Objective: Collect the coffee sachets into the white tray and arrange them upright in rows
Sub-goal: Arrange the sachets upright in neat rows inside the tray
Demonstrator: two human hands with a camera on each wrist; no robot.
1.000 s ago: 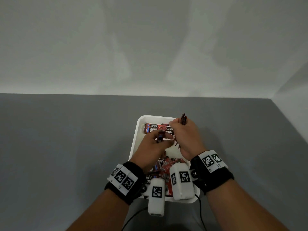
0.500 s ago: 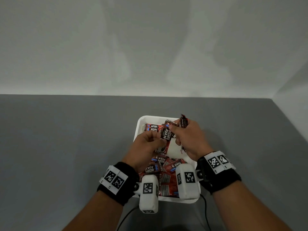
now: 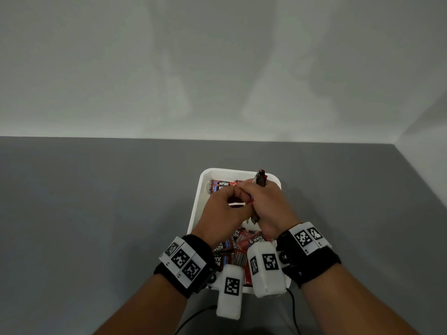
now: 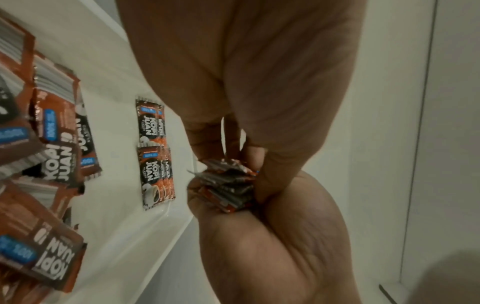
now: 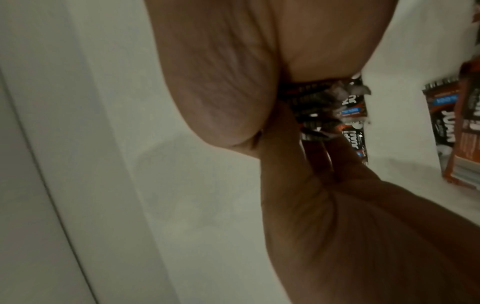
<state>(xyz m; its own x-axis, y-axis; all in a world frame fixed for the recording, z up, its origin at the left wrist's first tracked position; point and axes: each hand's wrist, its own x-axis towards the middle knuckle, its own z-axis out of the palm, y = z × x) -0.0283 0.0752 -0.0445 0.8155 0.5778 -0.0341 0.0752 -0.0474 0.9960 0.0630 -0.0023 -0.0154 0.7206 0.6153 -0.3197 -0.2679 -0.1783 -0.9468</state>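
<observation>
The white tray (image 3: 196,206) lies on the grey table straight ahead. A short row of coffee sachets (image 3: 219,186) stands along its far wall, and loose sachets (image 3: 238,247) are piled at its near end. Over the tray's middle my right hand (image 3: 257,198) grips a bundle of sachets (image 3: 260,178), whose top pokes out above the fist. My left hand (image 3: 242,202) pinches the bundle's side with curled fingers. The left wrist view shows the bundle's edges (image 4: 226,185) packed between both hands, with the standing sachets (image 4: 153,156) behind. In the right wrist view the bundle (image 5: 319,107) is partly hidden by my palm.
The grey table (image 3: 96,213) spreads to the left and right of the tray. A pale wall rises behind it, and a second wall closes the right side. Black cables (image 3: 193,317) trail from the wrist cameras at the near edge.
The sachet my left hand was holding face-up against the bundle is now pressed into it. Both hands have drawn closer together over the tray.
</observation>
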